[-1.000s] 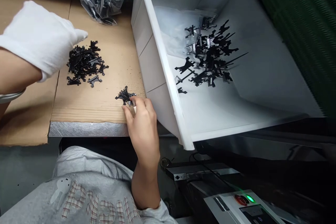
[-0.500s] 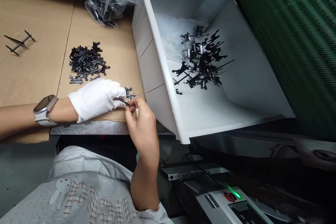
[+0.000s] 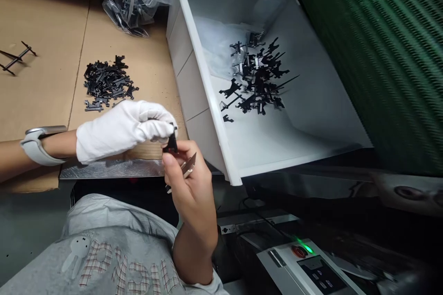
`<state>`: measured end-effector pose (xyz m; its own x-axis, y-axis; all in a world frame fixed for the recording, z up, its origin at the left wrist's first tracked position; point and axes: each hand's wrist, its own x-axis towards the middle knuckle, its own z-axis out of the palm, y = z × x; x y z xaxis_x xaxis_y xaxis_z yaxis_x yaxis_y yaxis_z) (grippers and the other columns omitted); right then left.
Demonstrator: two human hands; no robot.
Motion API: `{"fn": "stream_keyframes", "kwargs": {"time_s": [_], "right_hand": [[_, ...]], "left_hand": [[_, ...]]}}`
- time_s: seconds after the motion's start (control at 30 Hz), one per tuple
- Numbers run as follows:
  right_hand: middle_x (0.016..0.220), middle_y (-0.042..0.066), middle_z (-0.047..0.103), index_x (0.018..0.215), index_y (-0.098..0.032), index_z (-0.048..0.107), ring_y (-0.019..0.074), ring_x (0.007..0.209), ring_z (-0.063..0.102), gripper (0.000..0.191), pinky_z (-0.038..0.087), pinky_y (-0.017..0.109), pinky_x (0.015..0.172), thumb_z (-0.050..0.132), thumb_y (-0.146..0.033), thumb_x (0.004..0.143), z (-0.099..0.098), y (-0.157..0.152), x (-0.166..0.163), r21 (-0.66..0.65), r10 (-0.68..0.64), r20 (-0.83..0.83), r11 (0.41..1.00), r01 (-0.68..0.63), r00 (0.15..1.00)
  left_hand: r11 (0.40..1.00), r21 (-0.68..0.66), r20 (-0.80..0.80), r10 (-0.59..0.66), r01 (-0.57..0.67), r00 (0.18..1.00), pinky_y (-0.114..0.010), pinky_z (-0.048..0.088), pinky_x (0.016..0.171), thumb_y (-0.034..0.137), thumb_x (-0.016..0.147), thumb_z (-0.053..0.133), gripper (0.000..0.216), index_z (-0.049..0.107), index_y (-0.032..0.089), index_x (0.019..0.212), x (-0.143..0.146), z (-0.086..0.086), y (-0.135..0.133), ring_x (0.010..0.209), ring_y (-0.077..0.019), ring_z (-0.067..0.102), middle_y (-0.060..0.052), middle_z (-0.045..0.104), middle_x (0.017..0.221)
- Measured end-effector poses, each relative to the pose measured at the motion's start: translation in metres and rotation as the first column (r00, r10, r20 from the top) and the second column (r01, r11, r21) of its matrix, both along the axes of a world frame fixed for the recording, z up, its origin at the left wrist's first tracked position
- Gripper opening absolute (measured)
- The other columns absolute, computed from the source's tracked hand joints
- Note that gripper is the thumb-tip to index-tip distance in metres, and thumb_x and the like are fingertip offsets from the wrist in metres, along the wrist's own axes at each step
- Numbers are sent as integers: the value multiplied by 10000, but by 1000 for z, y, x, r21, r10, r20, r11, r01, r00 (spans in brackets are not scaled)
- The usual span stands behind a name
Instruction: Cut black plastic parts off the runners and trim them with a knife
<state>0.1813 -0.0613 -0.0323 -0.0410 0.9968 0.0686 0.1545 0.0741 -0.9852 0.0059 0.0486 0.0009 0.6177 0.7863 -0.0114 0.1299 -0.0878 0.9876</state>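
One small black part [image 3: 172, 142] is held between the gloved left hand [image 3: 124, 126] and the bare right hand [image 3: 192, 186], near the front edge of the desk [image 3: 110, 169]. It stands almost upright; I suppose both hands share it so that it does not turn. Its upper end is at the tips of the left fingers, which are pinched narrow on it. Its lower end lies between the thumb and the first finger of the right hand, also closed on it. The same right hand carries a blade [image 3: 189, 166], which crosses the palm just beside the part, perhaps to leave these two fingers free for gripping. How the other right fingers hold it, I cannot tell. The glove probably guards the left hand against this edge. The pile of parts [image 3: 107, 80] lies on cardboard [image 3: 44, 101] beyond the left hand, likely for easy picking. The white bin [image 3: 204, 71], with more black pieces [image 3: 259, 76] inside, stands to the right, maybe for a short reach.
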Motion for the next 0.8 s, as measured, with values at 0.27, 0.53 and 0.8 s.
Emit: {"fn": "stream_keyframes", "kwargs": {"time_s": [0.27,0.53,0.8], "right_hand": [[958,-6,711,1531,-319,478,181,759,706,359,595,344,702,535,-408,1188,7,-13,12,226,21,110,973,-46,994],[1171,30,792,1628,-347,474,195,911,782,515,657,364,824,617,-221,1149,9,-13,11,381,44,207,917,-122,977],[1261,27,793,1589,-339,534,187,959,811,561,675,338,811,673,-111,1095,6,-20,7,426,-6,144,903,-56,990]], "left_hand": [[987,33,9,-156,156,988,-177,440,685,277,970,548,195,596,184,805,0,11,-4,677,-79,480,43,555,741],[967,71,-50,-242,245,969,-129,423,639,294,1034,514,295,563,173,769,-3,18,-13,652,-53,480,64,531,719],[963,149,70,-239,227,969,-92,409,611,159,1062,520,325,595,135,747,-2,17,-18,625,-23,458,71,518,703]]}}
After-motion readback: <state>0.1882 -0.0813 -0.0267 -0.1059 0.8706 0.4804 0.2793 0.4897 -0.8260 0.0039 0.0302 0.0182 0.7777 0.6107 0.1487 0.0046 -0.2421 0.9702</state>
